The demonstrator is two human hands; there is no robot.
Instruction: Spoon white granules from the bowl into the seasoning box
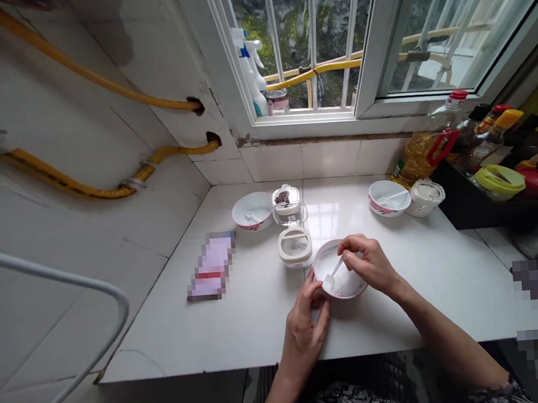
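A bowl (318, 260) with a pink rim, holding white powder, stands on the counter in front of me. My right hand (369, 262) is closed in a pinch around the handle of a small white spoon (333, 275), whose scoop end is at the left side inside the bowl. My left hand (305, 315) grips the bowl's near left rim, its fingertips near the spoon's tip. Just left of the bowl sits a lidded jar (295, 247) with a cream-coloured rim. Behind it, a second clear jar (286, 198) with dark red contents has its lid raised.
On the white counter (177, 343) are a bowl (252, 210) at the back left and a blurred purple packet (211, 267). At the back right stand a bowl with a spoon (389, 198), a white jar (425, 198), an oil bottle (424, 147) and a black rack (472, 202) of bottles.
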